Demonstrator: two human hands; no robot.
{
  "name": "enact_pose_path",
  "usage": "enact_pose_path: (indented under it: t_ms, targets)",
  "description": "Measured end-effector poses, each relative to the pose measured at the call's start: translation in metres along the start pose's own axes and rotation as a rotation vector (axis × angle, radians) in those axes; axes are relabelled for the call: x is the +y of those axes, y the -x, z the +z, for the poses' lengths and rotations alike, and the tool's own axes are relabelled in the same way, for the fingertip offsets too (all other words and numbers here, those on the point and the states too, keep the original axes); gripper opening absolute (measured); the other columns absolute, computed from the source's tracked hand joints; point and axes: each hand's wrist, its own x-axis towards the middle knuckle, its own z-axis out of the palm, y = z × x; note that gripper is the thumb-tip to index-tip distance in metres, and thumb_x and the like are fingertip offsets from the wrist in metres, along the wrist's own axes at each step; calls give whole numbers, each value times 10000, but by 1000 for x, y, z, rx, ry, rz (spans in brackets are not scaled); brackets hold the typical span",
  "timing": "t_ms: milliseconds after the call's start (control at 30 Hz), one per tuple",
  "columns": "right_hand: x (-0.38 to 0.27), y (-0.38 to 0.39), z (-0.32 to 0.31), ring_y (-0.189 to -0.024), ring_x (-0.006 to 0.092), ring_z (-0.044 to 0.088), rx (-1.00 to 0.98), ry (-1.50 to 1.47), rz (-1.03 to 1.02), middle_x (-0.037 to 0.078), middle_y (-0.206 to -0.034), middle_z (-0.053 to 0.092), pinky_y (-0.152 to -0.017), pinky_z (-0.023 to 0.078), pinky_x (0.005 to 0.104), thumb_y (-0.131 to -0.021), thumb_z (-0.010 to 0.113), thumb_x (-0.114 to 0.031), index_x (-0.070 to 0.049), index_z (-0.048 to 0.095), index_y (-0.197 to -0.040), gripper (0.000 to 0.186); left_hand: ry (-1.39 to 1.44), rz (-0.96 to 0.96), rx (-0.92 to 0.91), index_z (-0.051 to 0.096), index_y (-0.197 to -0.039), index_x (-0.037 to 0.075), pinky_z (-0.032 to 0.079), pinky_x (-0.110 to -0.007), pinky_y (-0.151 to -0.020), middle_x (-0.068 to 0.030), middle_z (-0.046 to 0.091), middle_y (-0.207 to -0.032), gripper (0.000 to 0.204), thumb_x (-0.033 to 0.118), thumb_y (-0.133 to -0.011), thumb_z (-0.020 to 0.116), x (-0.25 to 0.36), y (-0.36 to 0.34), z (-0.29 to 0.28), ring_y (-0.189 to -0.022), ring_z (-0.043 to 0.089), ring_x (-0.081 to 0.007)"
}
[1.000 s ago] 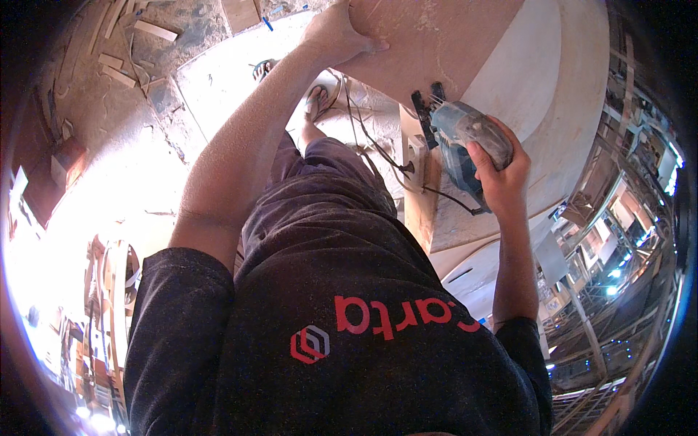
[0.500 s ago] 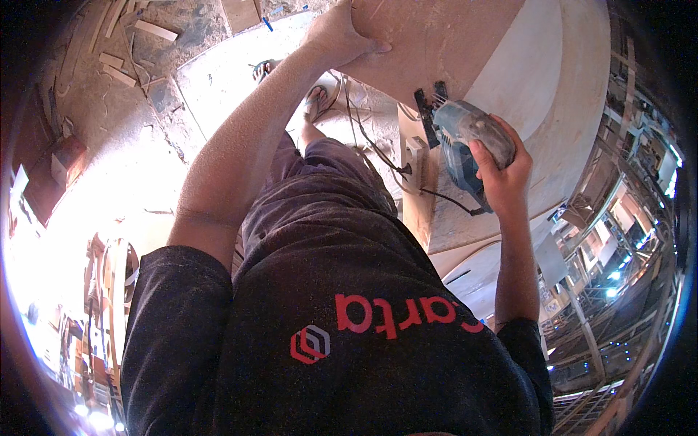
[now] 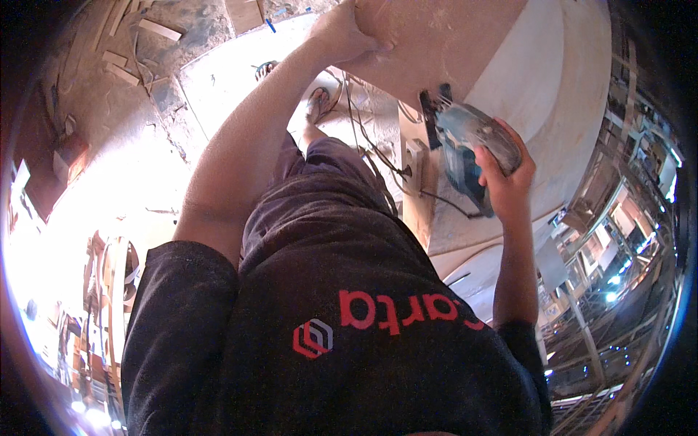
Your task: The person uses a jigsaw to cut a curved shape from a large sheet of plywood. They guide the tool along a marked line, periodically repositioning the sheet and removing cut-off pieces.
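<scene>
With my left hand (image 3: pixel 350 35) at the top of the view I grip the edge of a brown wooden board (image 3: pixel 458 36), thumb spread on its face. My right hand (image 3: pixel 507 171) is wrapped round the handle of a blue-grey jigsaw (image 3: pixel 471 134), whose black base plate sits at the board's lower edge, over a pale sheet (image 3: pixel 551 80) with curved edges. A black cord (image 3: pixel 445 198) trails from the rear of the tool down past a wooden support (image 3: pixel 414 211).
Offcut strips (image 3: pixel 160 29) lie on the dusty floor (image 3: pixel 138 116) at upper left. My sandalled feet (image 3: pixel 318 102) stand beside loose cords. Long wood strips (image 3: pixel 109 291) are at lower left. A cluttered workshop structure (image 3: pixel 611 254) fills the right side.
My right hand and the jigsaw have shifted slightly rightward along the board. My left hand still grips the board, moved very little.
</scene>
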Motion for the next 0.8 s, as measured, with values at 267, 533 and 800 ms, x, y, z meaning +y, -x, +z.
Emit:
enact_pose_path:
  t_ms: [267, 533, 800]
  targets:
    - [1, -7, -7, -702, 86, 625, -3, -20, -37, 77, -1011, 722, -518, 492, 228, -892, 799, -171, 14, 594, -1383, 564, 66, -8, -54, 585, -1222, -85, 558, -466, -872, -272, 709, -1092, 857, 452, -638, 907, 7, 0, 0, -1017, 705, -404]
    - [2, -6, -18, -645, 112, 611, -64, -110, -68, 78, -925, 705, -543, 498, 252, -896, 777, -128, 18, 581, -1401, 561, 123, 224, -30, 684, -1160, -46, 555, -460, -853, -285, 728, -1020, 586, 378, -778, 817, 7, -19, 4, -979, 721, -384]
    - [-17, 15, -53, -620, 152, 591, -107, -99, -89, 101, -874, 668, -578, 502, 288, -945, 715, -211, 15, 557, -1422, 551, -1, 782, -39, 699, -1174, -12, 540, -446, -744, -240, 741, -992, 355, 248, -945, 627, 38, -45, -2, -823, 710, -334]
